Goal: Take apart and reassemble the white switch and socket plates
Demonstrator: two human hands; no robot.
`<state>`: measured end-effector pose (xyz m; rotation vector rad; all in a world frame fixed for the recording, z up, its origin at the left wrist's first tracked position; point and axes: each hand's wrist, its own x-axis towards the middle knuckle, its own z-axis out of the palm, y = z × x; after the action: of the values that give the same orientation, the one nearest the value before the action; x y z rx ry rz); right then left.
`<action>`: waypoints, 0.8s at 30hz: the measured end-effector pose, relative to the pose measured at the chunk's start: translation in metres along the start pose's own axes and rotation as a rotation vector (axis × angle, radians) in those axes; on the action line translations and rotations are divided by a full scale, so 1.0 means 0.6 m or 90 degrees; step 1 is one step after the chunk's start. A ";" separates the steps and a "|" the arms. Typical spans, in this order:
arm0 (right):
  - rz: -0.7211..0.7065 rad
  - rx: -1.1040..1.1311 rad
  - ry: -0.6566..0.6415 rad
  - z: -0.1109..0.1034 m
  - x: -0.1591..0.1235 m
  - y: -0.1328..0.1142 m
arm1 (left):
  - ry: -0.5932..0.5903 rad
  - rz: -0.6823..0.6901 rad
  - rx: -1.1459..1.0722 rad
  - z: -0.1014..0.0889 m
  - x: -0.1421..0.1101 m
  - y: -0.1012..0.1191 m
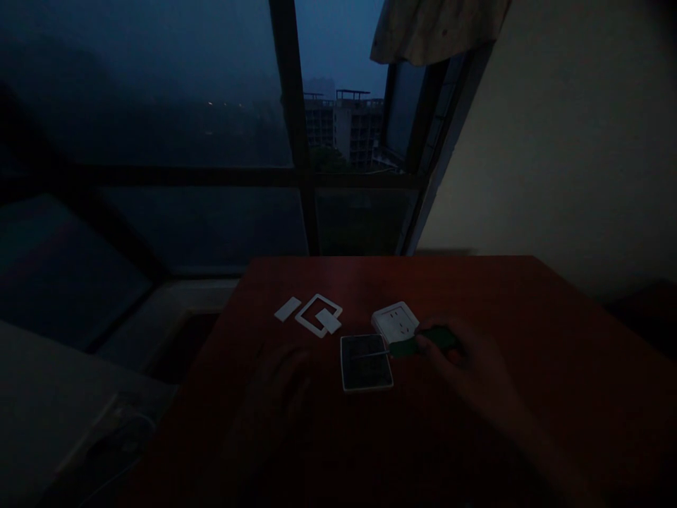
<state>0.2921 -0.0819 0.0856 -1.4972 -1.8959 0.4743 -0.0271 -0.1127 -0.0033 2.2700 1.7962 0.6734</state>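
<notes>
My right hand (455, 356) is closed around the green handle of a screwdriver (405, 347). Its thin shaft reaches left over a square white-rimmed piece with a dark inside (367, 374); whether the tip touches it I cannot tell. Just behind that piece lies a white wall socket (398, 321) with its slots facing up. My left hand (280, 388) is very dim, left of the dark square piece and apart from it. Its fingers look spread, with nothing visible in them. Beyond it lies a white square frame (309, 321), a small white plate (328, 321) resting across one side.
Another white plate (288, 309) lies left of the frame. Everything stands on a reddish-brown table (476, 282). Large windows (201, 226) rise behind it, with a pale wall (539, 155) at right. Cables (140, 418) show dimly at lower left. The light is very low.
</notes>
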 end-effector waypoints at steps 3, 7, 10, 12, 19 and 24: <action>-0.079 -0.079 -0.046 -0.011 0.014 -0.030 | -0.089 0.029 -0.081 0.010 0.021 0.053; -0.209 -0.222 -0.131 -0.019 0.042 -0.095 | -0.133 0.077 -0.130 0.033 0.056 0.091; -0.263 -0.340 -0.149 -0.015 0.068 -0.144 | -0.119 0.094 -0.151 0.050 0.072 0.096; -0.263 -0.366 -0.143 -0.006 0.086 -0.167 | -0.109 0.097 -0.173 0.058 0.075 0.093; -0.326 -0.304 -0.169 0.026 0.130 -0.177 | -0.112 0.066 -0.227 0.074 0.072 0.074; -0.418 -0.224 -0.228 0.012 0.125 -0.174 | -0.107 0.073 -0.246 0.081 0.075 0.071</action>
<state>0.2036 -0.0382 0.1685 -0.9223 -2.7081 0.1027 0.0401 -0.0741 -0.0185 2.1054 1.3349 0.7481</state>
